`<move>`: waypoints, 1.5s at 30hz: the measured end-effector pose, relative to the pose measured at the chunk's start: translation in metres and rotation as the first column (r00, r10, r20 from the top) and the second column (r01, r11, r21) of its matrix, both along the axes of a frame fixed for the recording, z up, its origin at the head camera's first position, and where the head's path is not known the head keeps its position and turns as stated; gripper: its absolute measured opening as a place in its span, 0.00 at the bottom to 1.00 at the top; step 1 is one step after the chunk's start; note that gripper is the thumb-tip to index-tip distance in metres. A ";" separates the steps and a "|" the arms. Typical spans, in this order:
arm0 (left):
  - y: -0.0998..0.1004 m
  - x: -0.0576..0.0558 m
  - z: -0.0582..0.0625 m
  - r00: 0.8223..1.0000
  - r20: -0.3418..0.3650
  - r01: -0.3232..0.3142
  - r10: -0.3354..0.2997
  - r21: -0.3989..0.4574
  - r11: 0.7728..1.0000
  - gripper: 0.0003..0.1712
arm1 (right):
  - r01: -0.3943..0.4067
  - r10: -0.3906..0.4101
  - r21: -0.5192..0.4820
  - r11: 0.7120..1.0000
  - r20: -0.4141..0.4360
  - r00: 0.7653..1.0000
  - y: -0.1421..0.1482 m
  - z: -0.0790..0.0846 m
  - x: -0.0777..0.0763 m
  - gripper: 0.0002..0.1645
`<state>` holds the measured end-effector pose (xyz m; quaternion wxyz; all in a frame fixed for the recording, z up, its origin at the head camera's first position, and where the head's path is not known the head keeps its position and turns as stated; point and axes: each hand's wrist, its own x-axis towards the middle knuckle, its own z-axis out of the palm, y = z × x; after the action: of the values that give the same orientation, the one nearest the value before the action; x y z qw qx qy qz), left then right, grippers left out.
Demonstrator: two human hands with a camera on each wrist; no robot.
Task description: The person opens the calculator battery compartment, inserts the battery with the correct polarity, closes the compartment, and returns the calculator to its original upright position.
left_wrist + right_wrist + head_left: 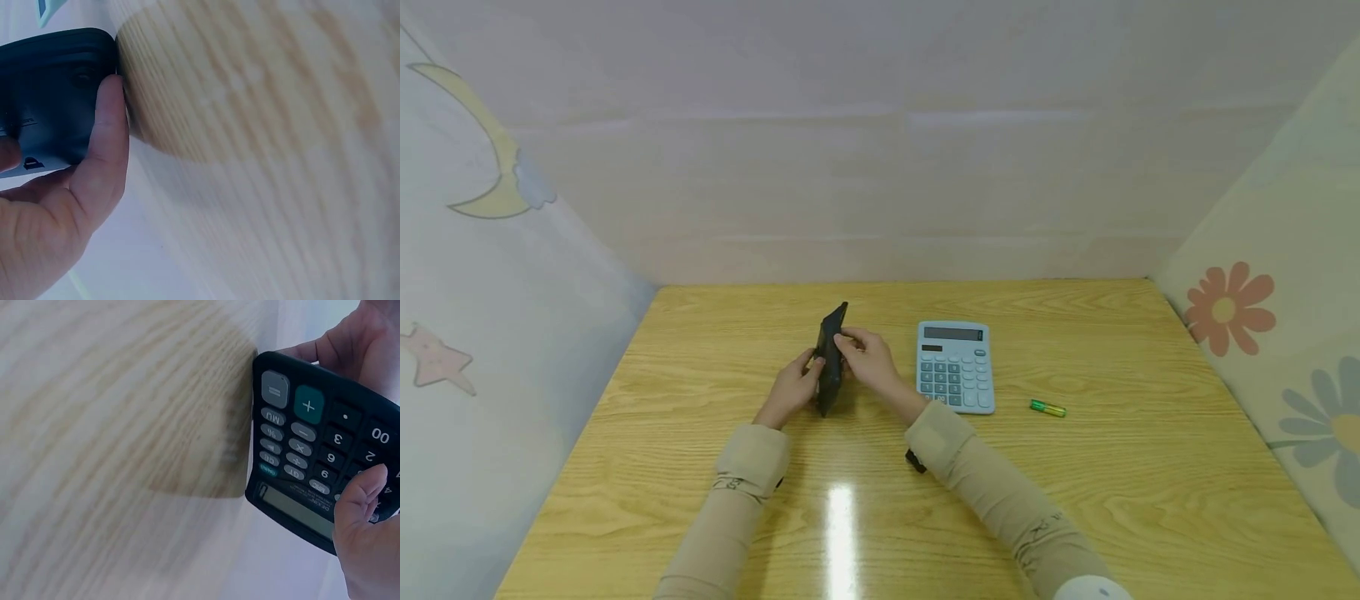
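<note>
A black calculator [830, 367] stands on its long edge, tilted, between both hands over the table. My left hand [792, 390] grips it from the left; in the left wrist view its fingers [111, 119] lie against the smooth back, where a small notch [32, 164] shows. From the other side my right hand [871, 360] grips the calculator. The right wrist view shows the keys and display [297, 509], with the right thumb [362, 487] over the keys. Part of the right hand's grip is hidden behind the calculator.
A light blue calculator [955, 367] lies flat right of the hands. Farther right is a green and yellow battery [1048, 408]. A small black object [915, 461] shows beside the right sleeve, too unclear to name. Walls stand behind and beside the wooden table [1120, 500].
</note>
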<state>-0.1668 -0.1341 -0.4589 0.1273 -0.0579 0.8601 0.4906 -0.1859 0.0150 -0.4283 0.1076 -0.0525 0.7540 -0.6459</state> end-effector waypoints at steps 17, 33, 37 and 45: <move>0.007 -0.001 0.003 0.989 -0.131 -0.066 0.073 0.053 0.996 0.23 | 0.006 0.008 -0.113 0.994 0.127 0.992 -0.005 -0.006 0.001 0.22; 0.010 0.002 0.014 0.972 -0.206 -0.107 0.114 0.041 0.993 0.27 | -0.021 0.037 -0.106 0.994 0.145 0.989 -0.007 -0.009 0.001 0.21; 0.010 0.004 0.016 0.974 -0.190 -0.107 0.120 0.080 0.991 0.28 | -0.032 0.043 -0.076 0.997 0.151 0.988 -0.007 -0.010 0.001 0.21; 0.011 0.006 0.019 0.983 -0.123 -0.116 0.134 0.141 0.983 0.37 | -0.060 0.060 -0.009 0.998 0.183 0.981 -0.008 -0.013 0.001 0.22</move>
<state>-0.1612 -0.1227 -0.4400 0.0426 -0.0706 0.8265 0.5569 -0.1846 0.0066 -0.4414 0.1960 -0.0156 0.7376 -0.6460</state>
